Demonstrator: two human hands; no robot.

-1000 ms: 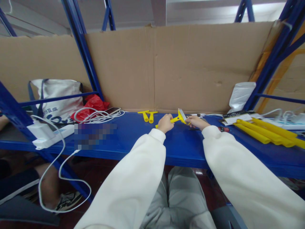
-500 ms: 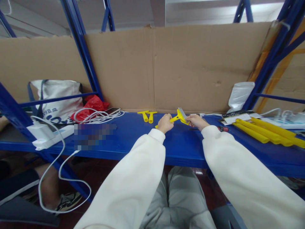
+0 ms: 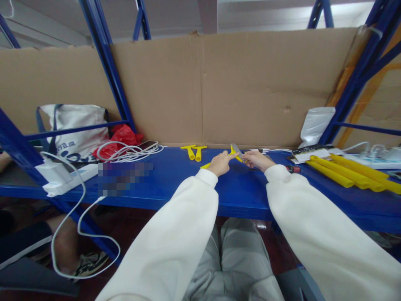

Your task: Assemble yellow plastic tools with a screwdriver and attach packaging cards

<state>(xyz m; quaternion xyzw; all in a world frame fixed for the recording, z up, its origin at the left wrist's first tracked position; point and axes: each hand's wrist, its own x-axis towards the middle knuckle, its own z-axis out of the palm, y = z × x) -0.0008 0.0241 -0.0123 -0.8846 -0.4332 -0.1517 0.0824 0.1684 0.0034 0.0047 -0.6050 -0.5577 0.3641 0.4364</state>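
Observation:
A yellow scraper (image 3: pixel 233 149) with a wide T-shaped head and a pale metal blade is held low over the blue table. My left hand (image 3: pixel 219 163) is closed around its handle, whose end shows left of the fist; the index finger stretches along to the head. At the blade's right end my right hand (image 3: pixel 258 160) is closed in a pinch. Whether it grips the blade or a small part there, I cannot make out. Two yellow T-shaped pieces (image 3: pixel 198 154) lie to the left, near the cardboard. Just right of my right hand shows a red-and-black tool handle (image 3: pixel 293 169).
Several yellow tubes (image 3: pixel 347 173) lie at the right beside a white pouch (image 3: pixel 317 125). At the left are a coiled white cable (image 3: pixel 134 152), a red plastic bag (image 3: pixel 123 137), a cloth bag (image 3: pixel 75 125) and a power strip (image 3: pixel 72 179). Cardboard (image 3: pixel 244 88) walls the back.
My left hand has slid along the handle toward the scraper's head, its index finger now stretched out. The scraper's head has dipped slightly. My right hand has barely moved.

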